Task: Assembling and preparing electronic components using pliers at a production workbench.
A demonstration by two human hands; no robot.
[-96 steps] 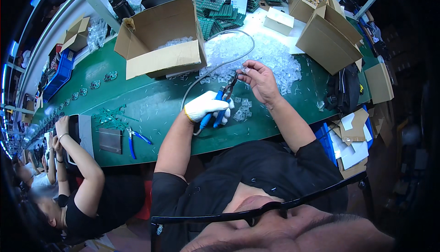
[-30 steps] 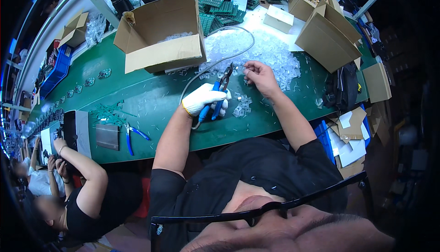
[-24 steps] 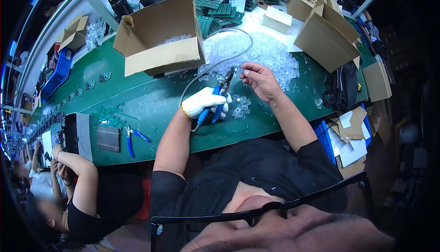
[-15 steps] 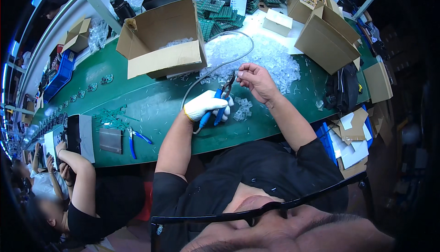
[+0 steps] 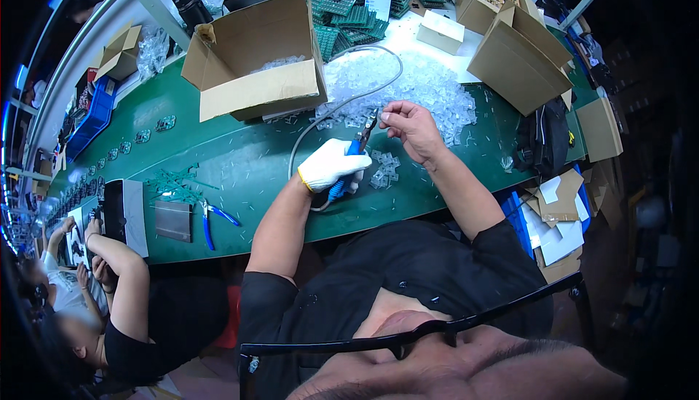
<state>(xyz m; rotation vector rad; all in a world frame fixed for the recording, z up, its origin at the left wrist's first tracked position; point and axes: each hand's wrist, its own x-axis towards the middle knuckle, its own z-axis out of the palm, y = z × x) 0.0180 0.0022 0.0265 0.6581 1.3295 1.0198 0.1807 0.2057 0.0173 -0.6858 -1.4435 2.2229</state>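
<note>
My left hand (image 5: 326, 165), in a white glove, is closed around blue-handled nippers (image 5: 356, 147). A grey cable (image 5: 293, 160) runs from the handle and loops over the table. The dark jaws point up and away, toward my bare right hand (image 5: 415, 132). Its thumb and fingertips are pinched together at the jaw tips on a small clear plastic piece (image 5: 381, 115), partly hidden by the fingers. Beyond both hands spreads a large heap of clear plastic pieces (image 5: 429, 90). A smaller cluster of clear pieces (image 5: 384, 170) lies between my forearms.
An open cardboard box (image 5: 266, 98) stands behind my left hand, another box (image 5: 520, 65) at back right. Green circuit boards (image 5: 349, 18) are stacked at the back. Blue-handled cutters (image 5: 209, 222) lie at left by green plastic scraps (image 5: 175, 185). A co-worker's arm (image 5: 127, 269) is farther left.
The nippers' handles, spread apart before, are now squeezed together in my left hand, and the tool has turned more upright. My right hand stays nearly in place, still pinching.
</note>
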